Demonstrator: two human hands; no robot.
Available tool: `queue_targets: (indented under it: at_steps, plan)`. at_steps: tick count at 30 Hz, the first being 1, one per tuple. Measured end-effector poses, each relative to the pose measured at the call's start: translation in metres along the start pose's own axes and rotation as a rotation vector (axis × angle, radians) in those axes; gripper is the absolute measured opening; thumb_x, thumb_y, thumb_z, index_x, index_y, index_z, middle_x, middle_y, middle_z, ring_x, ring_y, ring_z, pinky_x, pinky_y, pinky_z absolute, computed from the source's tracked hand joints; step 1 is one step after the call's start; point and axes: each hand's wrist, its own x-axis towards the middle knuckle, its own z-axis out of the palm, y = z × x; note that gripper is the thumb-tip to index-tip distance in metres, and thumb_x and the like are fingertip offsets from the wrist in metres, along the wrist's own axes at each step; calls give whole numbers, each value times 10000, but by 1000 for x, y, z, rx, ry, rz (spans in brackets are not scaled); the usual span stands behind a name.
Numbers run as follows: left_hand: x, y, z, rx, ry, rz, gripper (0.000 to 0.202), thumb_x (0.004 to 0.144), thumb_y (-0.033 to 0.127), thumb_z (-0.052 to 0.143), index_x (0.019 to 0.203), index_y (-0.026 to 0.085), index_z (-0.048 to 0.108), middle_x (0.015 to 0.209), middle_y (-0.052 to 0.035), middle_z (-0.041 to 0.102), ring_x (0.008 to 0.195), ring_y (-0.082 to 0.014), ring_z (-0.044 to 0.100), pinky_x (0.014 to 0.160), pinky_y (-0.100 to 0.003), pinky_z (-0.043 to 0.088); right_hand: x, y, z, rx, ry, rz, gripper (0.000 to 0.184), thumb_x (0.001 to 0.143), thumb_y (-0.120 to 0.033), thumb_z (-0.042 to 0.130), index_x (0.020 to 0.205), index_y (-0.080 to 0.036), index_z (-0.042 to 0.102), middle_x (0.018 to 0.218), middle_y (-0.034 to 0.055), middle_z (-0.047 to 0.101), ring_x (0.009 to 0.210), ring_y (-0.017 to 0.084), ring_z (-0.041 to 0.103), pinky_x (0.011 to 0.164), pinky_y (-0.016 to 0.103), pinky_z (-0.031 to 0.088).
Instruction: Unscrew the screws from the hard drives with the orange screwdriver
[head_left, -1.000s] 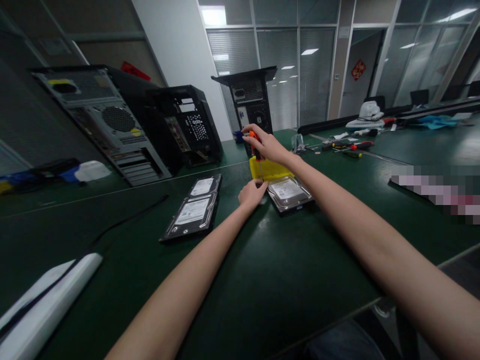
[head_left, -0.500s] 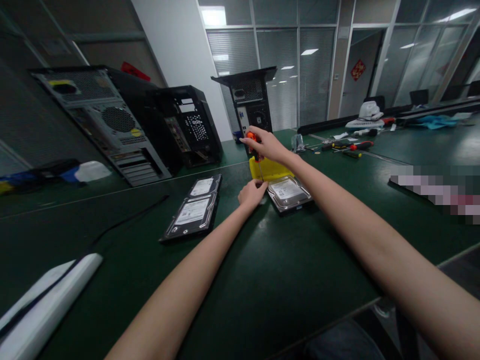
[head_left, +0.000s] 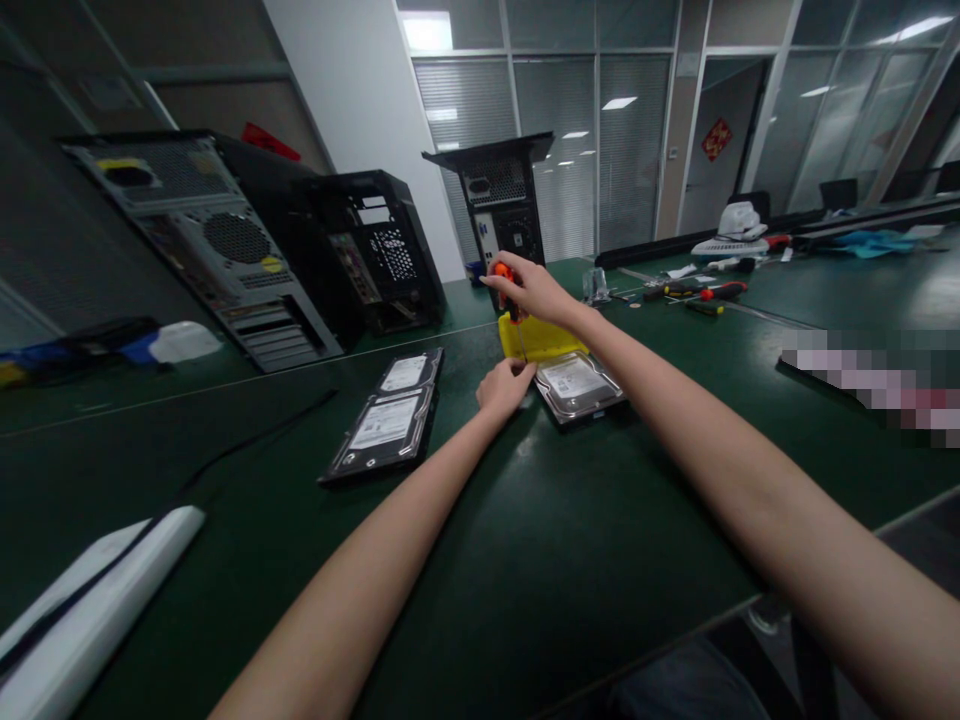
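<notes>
Behind the green worktop's (head_left: pixel 465 570) middle stands a big computer tower (head_left: pixel 180 220), with two smaller cases (head_left: pixel 394 250) beside it. Two hard drives (head_left: pixel 386 425) lie end to end, left of the left hand (head_left: pixel 501 388); a single drive (head_left: pixel 576 385) sits just right of its fingertips, before a yellow object (head_left: pixel 551 338). White label print is illegible. The right hand's (head_left: pixel 536 288) grip closes around an orange-and-black screwdriver (head_left: pixel 504 271), shaft pointing down at the left fingertips; whether those pinch anything, I cannot tell.

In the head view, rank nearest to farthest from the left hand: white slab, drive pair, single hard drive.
1. Single hard drive: just right of the left hand.
2. Drive pair: to its left.
3. White slab: farthest, at the picture's lower left.
</notes>
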Motion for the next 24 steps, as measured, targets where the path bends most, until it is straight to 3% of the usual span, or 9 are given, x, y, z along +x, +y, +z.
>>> queue_targets:
  at_steps: [8, 13, 24]
  plan:
    - [0, -1, 0, -2, 0, 7, 462, 838, 570, 457, 1122, 266, 658, 1175, -40, 676, 1087, -260, 612, 855, -318, 456, -1, 0, 1, 32, -24, 17, 360, 902, -548, 410, 964, -209, 510, 737, -9, 555, 611, 116, 526, 672, 257, 455]
    - [-1, 0, -1, 1, -3, -3, 459, 841, 570, 453, 1122, 269, 657, 1178, -35, 675, 1094, -257, 610, 858, -314, 453, -1, 1, 2, 68, -14, 37, 440, 969, -513, 201, 961, -204, 514, 717, -1, 547, 626, 129, 525, 745, 308, 462]
    - [0, 1, 0, 10, 1, -11, 454, 838, 561, 460, 1123, 270, 660, 1176, -36, 676, 1086, -269, 613, 849, -327, 457, -1, 3, 4, 71, 7, 22, 388, 949, -525, 307, 986, -199, 514, 680, -11, 525, 611, 129, 525, 708, 289, 446]
